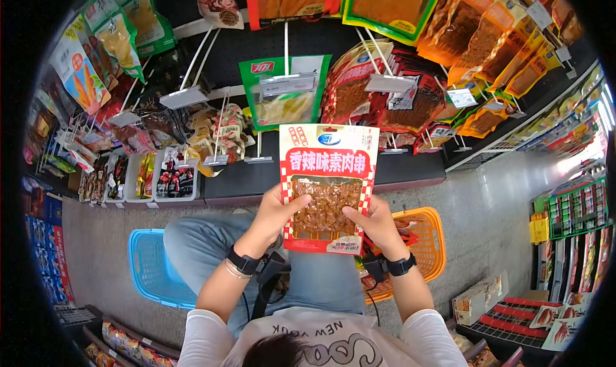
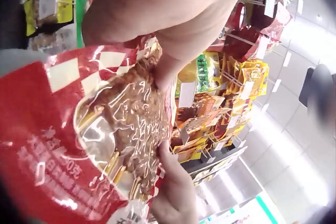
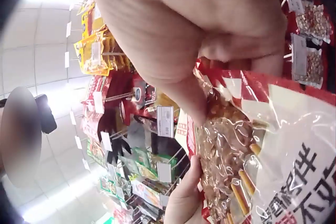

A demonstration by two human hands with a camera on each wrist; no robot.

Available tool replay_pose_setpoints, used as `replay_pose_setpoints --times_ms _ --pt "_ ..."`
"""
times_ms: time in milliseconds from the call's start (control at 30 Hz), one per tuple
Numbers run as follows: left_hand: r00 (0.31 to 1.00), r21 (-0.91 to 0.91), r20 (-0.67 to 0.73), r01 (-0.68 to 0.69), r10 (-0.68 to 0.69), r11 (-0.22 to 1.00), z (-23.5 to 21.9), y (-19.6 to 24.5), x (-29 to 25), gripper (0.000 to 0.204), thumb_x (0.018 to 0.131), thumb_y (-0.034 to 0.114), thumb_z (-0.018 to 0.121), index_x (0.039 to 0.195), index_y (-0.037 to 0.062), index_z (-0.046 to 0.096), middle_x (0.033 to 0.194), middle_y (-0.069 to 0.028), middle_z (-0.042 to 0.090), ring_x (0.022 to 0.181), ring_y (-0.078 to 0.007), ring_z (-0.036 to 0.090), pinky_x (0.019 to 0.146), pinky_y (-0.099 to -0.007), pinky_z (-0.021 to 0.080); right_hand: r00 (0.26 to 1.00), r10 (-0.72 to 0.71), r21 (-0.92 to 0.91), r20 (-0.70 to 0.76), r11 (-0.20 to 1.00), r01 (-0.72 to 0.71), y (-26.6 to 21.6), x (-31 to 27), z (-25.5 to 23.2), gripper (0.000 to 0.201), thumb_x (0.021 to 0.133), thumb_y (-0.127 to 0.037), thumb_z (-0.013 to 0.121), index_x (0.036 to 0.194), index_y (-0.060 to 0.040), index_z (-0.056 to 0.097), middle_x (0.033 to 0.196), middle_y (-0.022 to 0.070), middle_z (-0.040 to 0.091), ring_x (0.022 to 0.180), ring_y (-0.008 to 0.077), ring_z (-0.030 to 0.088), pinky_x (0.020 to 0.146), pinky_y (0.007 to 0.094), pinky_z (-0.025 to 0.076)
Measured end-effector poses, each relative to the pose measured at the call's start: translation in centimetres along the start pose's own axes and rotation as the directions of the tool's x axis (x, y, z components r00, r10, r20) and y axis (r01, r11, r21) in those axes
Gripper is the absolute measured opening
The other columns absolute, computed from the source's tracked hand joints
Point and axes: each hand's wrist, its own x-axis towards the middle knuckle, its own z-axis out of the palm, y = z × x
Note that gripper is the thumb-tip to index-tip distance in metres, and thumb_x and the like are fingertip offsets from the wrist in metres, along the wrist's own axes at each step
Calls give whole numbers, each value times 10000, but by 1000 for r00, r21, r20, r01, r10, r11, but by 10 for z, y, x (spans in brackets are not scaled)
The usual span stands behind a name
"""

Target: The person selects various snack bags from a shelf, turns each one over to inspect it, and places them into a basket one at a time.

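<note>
A red and white snack packet (image 1: 328,168) with skewered brown pieces behind its clear window is held up in front of the person's lap. My left hand (image 1: 277,214) grips its left edge, thumb pressed on the window and the other fingers hidden behind. On the opposite edge, my right hand (image 1: 376,222) pinches the packet the same way, its thumb also on the window. In the left wrist view, wooden stick ends show at the bottom of the window, near the packet's red lower border (image 2: 47,145). The right wrist view shows the right thumb (image 3: 191,100) against the clear film.
Racks of hanging snack packets stand ahead, with a green packet (image 1: 284,96) right behind the held one. A blue basket (image 1: 142,264) sits on the floor at left. An orange basket (image 1: 436,242) with packets inside stands at right. White bins (image 1: 133,186) line the low shelf.
</note>
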Motion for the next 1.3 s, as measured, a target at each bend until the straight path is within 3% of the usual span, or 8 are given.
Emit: replay_pose_setpoints --times_ms 100,233,333,567,700,800,1100,1300 --pt "970 99 -163 -164 179 981 -10 -1 -3 471 809 64 670 1226 -18 465 1198 -105 545 1080 -157 527 918 -301 435 976 -83 -32 -200 996 78 -6 -1 25 236 847 -49 629 1071 13 589 956 30 640 827 65 569 731 226 476" --pt "906 440 140 -419 400 794 -1 -3 -35 772 753 145 739 1380 2 312 1363 -187 388 1245 -264 397 1034 -366 320 967 -148 -170 -206 979 113 -7 -10 64 176 855 -109 634 987 7 627 825 35 654 744 55 572 690 234 495" --pt "930 334 97 -367 355 868 15 7 -62 731 785 178 715 1375 4 320 1348 -166 406 1205 -194 411 982 -311 343 942 -329 -401 66 855 327 -19 -19 96 465 791 -102 660 1234 -50 527 1100 141 614 1003 260 598 854 334 463" --pt "943 -131 -272 -233 191 964 -25 14 -66 347 898 158 582 1186 -22 512 1136 -77 585 982 -137 563 868 -302 453 861 -385 -659 333 557 505 -13 -16 105 640 779 -206 653 1356 -95 398 1427 150 337 1332 348 271 1043 609 75" --pt "965 -199 -213 -196 152 960 -41 19 -67 384 885 170 603 1201 -18 490 1162 -85 573 1029 -155 556 891 -315 446 892 -451 -574 17 726 378 -12 1 92 771 701 -128 741 1353 -22 343 1380 263 329 1259 338 390 1025 431 305" --pt "978 -230 -169 -162 124 960 -42 16 -67 392 883 174 606 1204 -14 484 1170 -88 569 1041 -164 555 897 -320 446 995 52 100 84 993 -60 -1 6 73 450 792 16 658 1193 45 458 1061 138 613 965 176 605 820 285 488" --pt "993 -265 -112 -65 37 962 -34 10 -62 381 887 174 601 1202 -5 482 1177 -83 564 1038 -164 559 899 -320 449 999 -14 122 44 993 8 2 -9 62 356 805 61 623 1133 30 487 985 92 634 915 123 599 808 260 484" --pt "997 -203 -56 -68 57 977 2 15 -52 365 900 158 579 1215 3 478 1181 -74 562 1055 -152 544 916 -314 432 971 -202 -214 -126 962 172 1 -18 30 550 768 -7 679 1259 -20 431 1059 102 599 962 147 580 851 301 459"
